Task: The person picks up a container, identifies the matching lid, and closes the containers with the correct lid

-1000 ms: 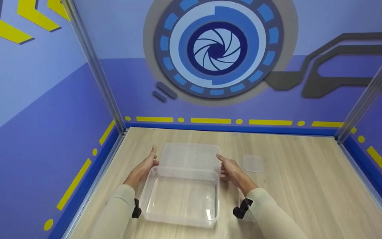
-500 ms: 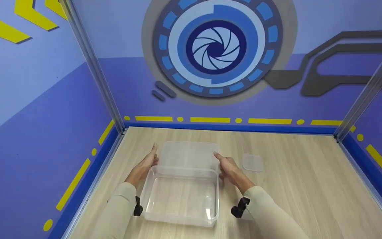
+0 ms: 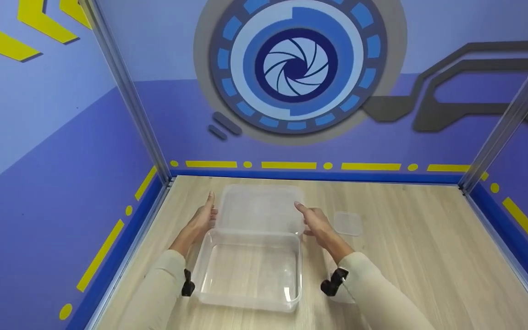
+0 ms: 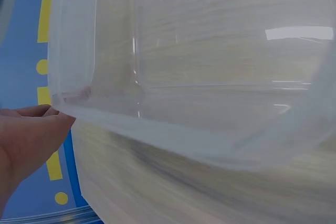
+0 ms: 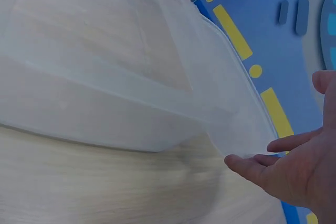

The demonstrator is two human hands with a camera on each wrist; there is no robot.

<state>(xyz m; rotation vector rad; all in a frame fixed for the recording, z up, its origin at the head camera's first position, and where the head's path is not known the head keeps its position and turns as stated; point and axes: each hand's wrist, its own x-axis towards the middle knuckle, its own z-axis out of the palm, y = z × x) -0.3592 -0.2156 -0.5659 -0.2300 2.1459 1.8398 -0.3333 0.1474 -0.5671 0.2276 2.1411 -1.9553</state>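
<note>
A large clear plastic lid (image 3: 260, 208) is held up between my two hands, tilted, just behind a clear rectangular container (image 3: 250, 270) standing on the wooden table (image 3: 406, 256). My left hand (image 3: 210, 206) holds the lid's left edge, thumb on the rim and fingers pointing away. My right hand (image 3: 304, 215) pinches the right edge. In the left wrist view my left hand (image 4: 37, 129) meets the lid's rim (image 4: 157, 135). The right wrist view has my right hand (image 5: 283, 156) with thumb and fingers around the lid's corner (image 5: 236, 124).
A small clear square lid (image 3: 348, 223) lies on the table right of my right hand. Another small clear piece (image 3: 343, 295) lies partly under my right forearm. Blue walls with metal posts (image 3: 126, 91) close in the table on three sides.
Both hands have lifted the large lid off the table and a little farther back. The container has not moved.
</note>
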